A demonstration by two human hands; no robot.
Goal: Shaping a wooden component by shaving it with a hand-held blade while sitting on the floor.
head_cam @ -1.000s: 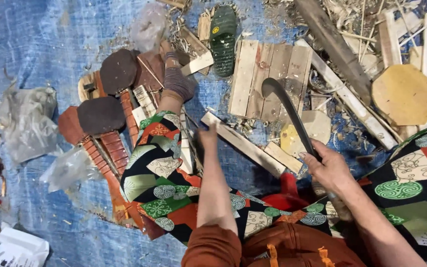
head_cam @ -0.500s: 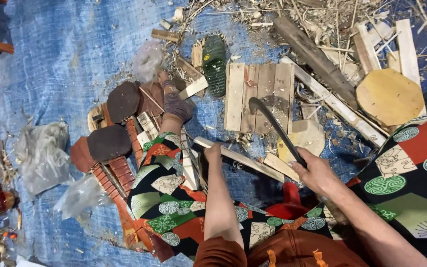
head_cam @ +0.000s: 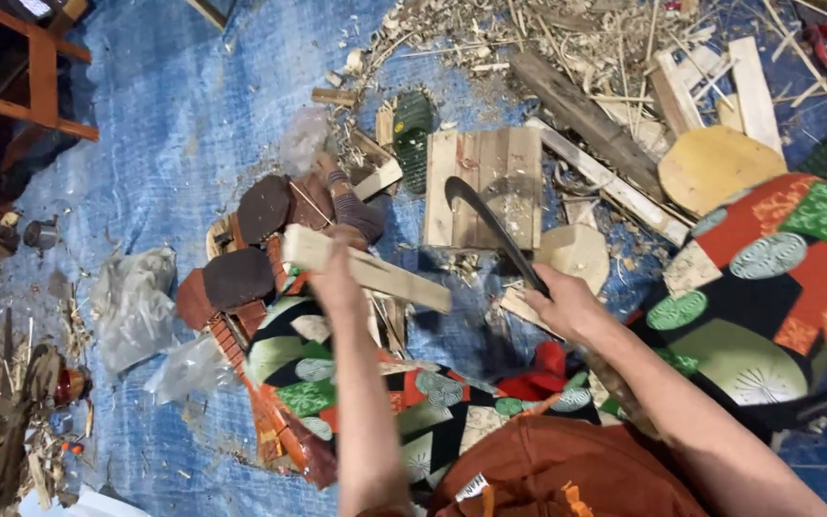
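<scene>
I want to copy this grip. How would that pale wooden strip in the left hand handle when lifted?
The wooden strip looks stiff: it stays straight though the left hand grips it only near one end. It is probably light, being thin. Held off-centre, the free end may tend to dip or twist.

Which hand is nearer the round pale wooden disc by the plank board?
Right. The right hand, gripping the curved dark blade, sits just beside the round pale wooden disc; the left hand is farther left, holding a wooden stick.

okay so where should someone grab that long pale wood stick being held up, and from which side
Grip the pale wood stick near its left end, where the left hand is, coming from below. It lies nearly level with its long right end free, near the curved blade in the right hand.
</scene>
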